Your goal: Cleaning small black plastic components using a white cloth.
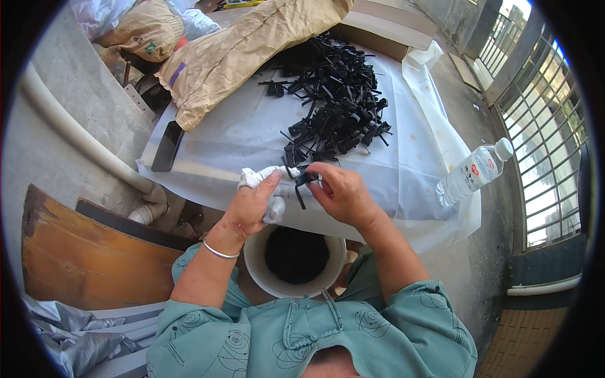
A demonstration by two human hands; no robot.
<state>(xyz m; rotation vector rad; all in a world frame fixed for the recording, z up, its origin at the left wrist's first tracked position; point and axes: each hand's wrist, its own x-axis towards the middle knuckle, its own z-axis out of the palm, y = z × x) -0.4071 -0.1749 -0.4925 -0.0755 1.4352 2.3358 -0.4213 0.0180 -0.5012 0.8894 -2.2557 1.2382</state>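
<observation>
Right hand (pixel 343 195) at centre of frame: fingers pinching a small black plastic part with thin protruding arms (pixel 305 179), held just above the near edge of the sheet-covered worktop (pixel 233 157). Left hand (pixel 249 201), left of centre: fingers pressed together on a wadded white cloth (pixel 255 177), cloth up against the part; can't tell if they also grip the part through it. Risks, my read: pinch is on a small area, so a slip drops it toward the round off-white bucket (pixel 257 269) with dark contents, lower centre. Thin arms could snag the cloth or bend if twisted hard. Heap of similar black parts (pixel 340 94), upper centre, looks tangled; pulling one could drag neighbours along. Clear plastic bottle with white cap (pixel 467 178), right of frame, sits near the worktop's right edge; an elbow or a tug on the loose sheet might tip it. Writing: bottle label has red marks and dark characters, not copying them. Crumpled brown bag (pixel 145 31), upper left, has a small green print, too small to read. No lettering I can make out on the parts.
</observation>
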